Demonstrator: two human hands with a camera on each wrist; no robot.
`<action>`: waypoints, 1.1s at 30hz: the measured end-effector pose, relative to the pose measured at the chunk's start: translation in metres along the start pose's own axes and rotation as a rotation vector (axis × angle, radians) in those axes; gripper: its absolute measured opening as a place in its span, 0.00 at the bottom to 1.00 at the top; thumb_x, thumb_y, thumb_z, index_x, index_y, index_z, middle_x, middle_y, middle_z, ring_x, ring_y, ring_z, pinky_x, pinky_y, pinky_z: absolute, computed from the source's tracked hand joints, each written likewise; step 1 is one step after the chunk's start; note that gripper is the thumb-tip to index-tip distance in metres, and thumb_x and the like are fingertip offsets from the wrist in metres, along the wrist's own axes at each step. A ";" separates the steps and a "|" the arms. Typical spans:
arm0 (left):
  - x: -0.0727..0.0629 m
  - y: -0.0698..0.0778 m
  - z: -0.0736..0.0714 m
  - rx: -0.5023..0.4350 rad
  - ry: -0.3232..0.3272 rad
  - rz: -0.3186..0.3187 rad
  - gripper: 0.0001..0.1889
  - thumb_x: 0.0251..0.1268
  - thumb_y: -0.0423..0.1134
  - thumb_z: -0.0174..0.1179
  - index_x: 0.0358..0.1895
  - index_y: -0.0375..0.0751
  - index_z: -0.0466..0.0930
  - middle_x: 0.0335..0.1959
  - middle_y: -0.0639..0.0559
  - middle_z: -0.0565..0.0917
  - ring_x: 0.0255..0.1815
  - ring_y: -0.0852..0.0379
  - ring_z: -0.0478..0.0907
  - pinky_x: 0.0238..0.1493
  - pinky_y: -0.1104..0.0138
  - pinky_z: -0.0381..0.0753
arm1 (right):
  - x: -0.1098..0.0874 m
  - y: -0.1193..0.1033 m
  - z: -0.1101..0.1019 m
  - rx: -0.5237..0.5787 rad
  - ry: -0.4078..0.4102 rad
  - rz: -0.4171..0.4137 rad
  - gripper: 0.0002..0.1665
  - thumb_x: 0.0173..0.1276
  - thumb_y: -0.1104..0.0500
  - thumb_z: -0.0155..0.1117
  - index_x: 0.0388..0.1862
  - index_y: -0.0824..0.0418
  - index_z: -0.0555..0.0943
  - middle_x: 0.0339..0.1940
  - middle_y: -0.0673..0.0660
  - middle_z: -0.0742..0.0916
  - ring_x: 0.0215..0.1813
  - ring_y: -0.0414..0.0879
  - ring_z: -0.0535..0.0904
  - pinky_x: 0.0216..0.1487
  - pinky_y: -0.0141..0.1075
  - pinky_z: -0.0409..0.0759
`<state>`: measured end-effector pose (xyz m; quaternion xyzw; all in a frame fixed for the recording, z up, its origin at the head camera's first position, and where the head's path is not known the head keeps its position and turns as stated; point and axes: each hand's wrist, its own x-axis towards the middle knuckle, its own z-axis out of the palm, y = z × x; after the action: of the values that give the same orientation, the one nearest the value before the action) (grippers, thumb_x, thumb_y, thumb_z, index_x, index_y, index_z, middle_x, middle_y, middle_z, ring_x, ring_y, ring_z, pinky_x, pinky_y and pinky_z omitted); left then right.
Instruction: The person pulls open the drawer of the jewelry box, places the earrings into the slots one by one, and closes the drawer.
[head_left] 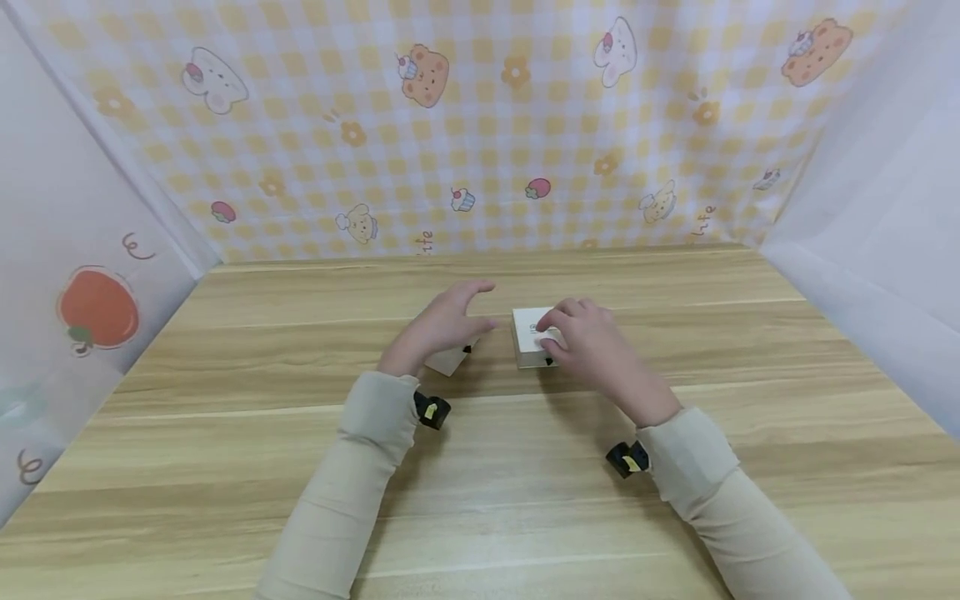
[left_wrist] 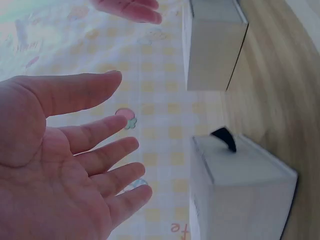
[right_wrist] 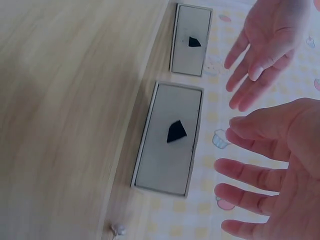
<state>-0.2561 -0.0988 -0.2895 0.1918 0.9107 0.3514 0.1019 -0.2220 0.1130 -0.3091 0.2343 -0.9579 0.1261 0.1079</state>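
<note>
White, card by its look: left box [head_left: 448, 360] and right box [head_left: 528, 340], standing apart on the wood-grained bench [head_left: 495, 517].

Left box: set askew, partly covered from above by the left hand [head_left: 441, 325]. Grip: thumb and fingers spread, nothing held.

Right box: nearly square to the bench, dark print on top. Right hand [head_left: 592, 346] over it, off its surface in the wrist view. Grip: fingers apart, nothing held.

Fittings: black tab [right_wrist: 176, 132] on the right box's front, its twin [right_wrist: 194, 42] on the left's.

Handling, in my judgement: light if empty, contents unknown; stiff, smooth walls, corners liable to dent. Best held by opposite sides, thumb against fingers, gently squeezed. Tabs suit a pinch; whether they draw anything out, I cannot tell.

Backdrop: yellow-and-white checked cloth [head_left: 480, 150].
</note>
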 end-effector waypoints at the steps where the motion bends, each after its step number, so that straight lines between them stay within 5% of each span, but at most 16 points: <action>1: 0.000 -0.001 -0.002 -0.003 0.000 0.000 0.31 0.66 0.43 0.55 0.70 0.43 0.56 0.72 0.48 0.58 0.73 0.48 0.52 0.70 0.53 0.54 | 0.001 -0.002 0.000 -0.003 -0.002 -0.002 0.11 0.63 0.56 0.62 0.43 0.59 0.82 0.48 0.60 0.82 0.53 0.59 0.74 0.56 0.56 0.68; 10: -0.006 -0.018 -0.021 0.019 -0.019 -0.091 0.31 0.65 0.38 0.54 0.71 0.43 0.56 0.73 0.46 0.57 0.71 0.45 0.57 0.68 0.50 0.58 | 0.016 -0.024 0.006 -0.013 -0.022 -0.069 0.16 0.63 0.53 0.62 0.46 0.60 0.80 0.48 0.59 0.82 0.56 0.56 0.74 0.63 0.51 0.65; 15: -0.013 -0.030 -0.032 0.017 -0.052 -0.122 0.34 0.61 0.35 0.56 0.72 0.42 0.54 0.73 0.43 0.54 0.73 0.43 0.51 0.69 0.48 0.52 | 0.026 -0.042 0.016 0.023 -0.044 -0.091 0.24 0.61 0.48 0.65 0.50 0.60 0.78 0.51 0.58 0.81 0.58 0.55 0.73 0.66 0.48 0.62; 24: -0.020 -0.046 -0.043 0.025 -0.157 -0.144 0.39 0.54 0.27 0.52 0.72 0.37 0.49 0.73 0.36 0.47 0.73 0.38 0.45 0.68 0.43 0.48 | 0.043 -0.070 0.034 0.015 -0.143 -0.041 0.34 0.59 0.41 0.64 0.59 0.59 0.73 0.59 0.59 0.76 0.63 0.53 0.70 0.68 0.54 0.58; 33: -0.019 -0.053 -0.042 -0.007 -0.227 -0.129 0.39 0.55 0.25 0.48 0.73 0.37 0.46 0.74 0.36 0.43 0.74 0.38 0.40 0.69 0.43 0.46 | 0.051 -0.083 0.046 -0.023 -0.148 -0.014 0.28 0.64 0.41 0.58 0.55 0.59 0.75 0.58 0.60 0.76 0.60 0.54 0.71 0.63 0.50 0.63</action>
<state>-0.2670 -0.1687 -0.2937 0.1711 0.9025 0.3234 0.2274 -0.2335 0.0074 -0.3231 0.2484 -0.9630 0.0968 0.0401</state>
